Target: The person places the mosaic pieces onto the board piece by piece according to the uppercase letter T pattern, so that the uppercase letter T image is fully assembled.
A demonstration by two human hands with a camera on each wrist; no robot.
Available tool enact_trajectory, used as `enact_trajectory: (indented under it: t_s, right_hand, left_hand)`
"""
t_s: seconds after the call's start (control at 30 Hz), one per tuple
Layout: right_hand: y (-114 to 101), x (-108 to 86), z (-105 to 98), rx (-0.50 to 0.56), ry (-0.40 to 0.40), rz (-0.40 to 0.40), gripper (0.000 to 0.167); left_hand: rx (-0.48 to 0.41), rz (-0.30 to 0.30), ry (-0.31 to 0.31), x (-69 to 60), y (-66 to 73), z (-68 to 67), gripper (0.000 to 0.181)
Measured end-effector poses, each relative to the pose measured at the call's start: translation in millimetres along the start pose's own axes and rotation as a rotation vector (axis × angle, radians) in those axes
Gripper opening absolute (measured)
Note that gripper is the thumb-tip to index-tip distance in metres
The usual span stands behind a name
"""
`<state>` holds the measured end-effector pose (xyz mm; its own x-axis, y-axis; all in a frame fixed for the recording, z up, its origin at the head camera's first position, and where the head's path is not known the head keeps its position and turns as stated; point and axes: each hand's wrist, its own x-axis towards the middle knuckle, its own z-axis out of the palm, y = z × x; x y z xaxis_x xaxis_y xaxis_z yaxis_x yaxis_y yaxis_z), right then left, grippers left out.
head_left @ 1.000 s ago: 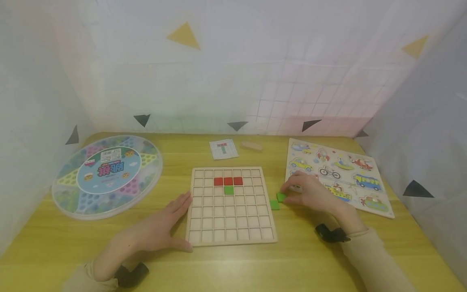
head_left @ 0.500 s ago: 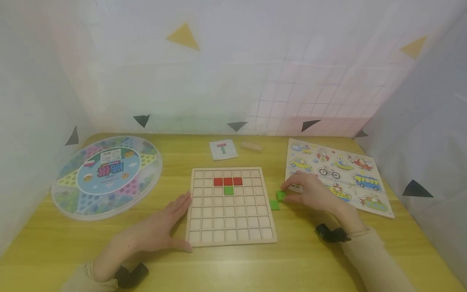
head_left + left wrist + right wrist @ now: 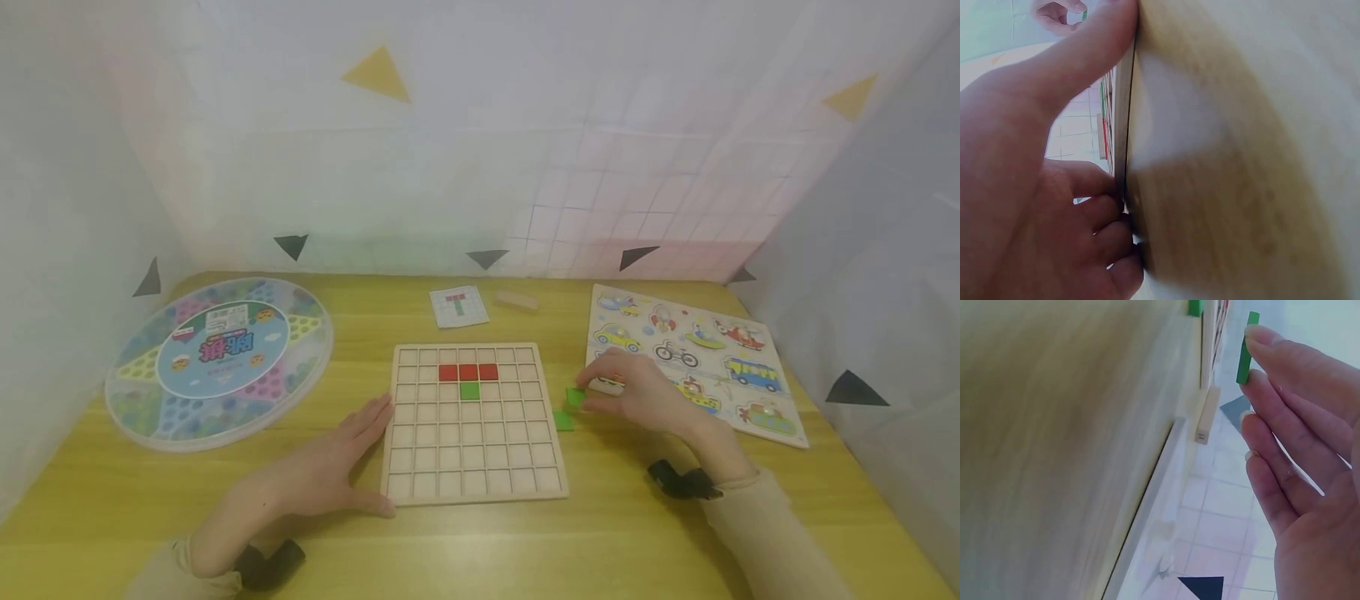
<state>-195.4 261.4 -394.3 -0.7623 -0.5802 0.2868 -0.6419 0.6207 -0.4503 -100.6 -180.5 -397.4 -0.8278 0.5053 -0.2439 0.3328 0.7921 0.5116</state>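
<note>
A wooden grid board (image 3: 475,458) lies mid-table, with three red tiles (image 3: 468,372) in a row and one green tile (image 3: 469,391) under the middle one. My left hand (image 3: 322,471) rests at the board's left edge, fingers and thumb spread; the left wrist view shows fingertips and thumb against that edge. Right of the board, my right hand (image 3: 637,396) pinches a green tile (image 3: 574,397) between thumb and finger. In the right wrist view this tile (image 3: 1247,356) is held above the table. Another green tile (image 3: 563,421) lies against the board's right edge.
Behind the board lie a card (image 3: 459,307) showing a red and green T pattern and a small wooden block (image 3: 516,301). A round Chinese checkers box (image 3: 255,417) sits at the left. At the right, partly behind my right hand, lies a vehicle puzzle board (image 3: 720,333).
The green tile in my right hand has risen slightly and tilted. My left hand, the grid board and its tiles have stayed in place.
</note>
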Motion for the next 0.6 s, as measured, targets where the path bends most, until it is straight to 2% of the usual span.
enact_trajectory:
  t_s: [0.37,0.6]
  right_hand:
    - [-17.0,16.7,3.2,0.044,-0.036,0.089,0.024]
    - [-43.4,37.2,18.4,0.071,-0.07,0.048,0.022]
  left_hand:
    - [0.0,0.011,0.006,0.2,-2.6,0.9,0.123]
    - [0.003,0.012,0.005,0.8,-2.6,1.3,0.123]
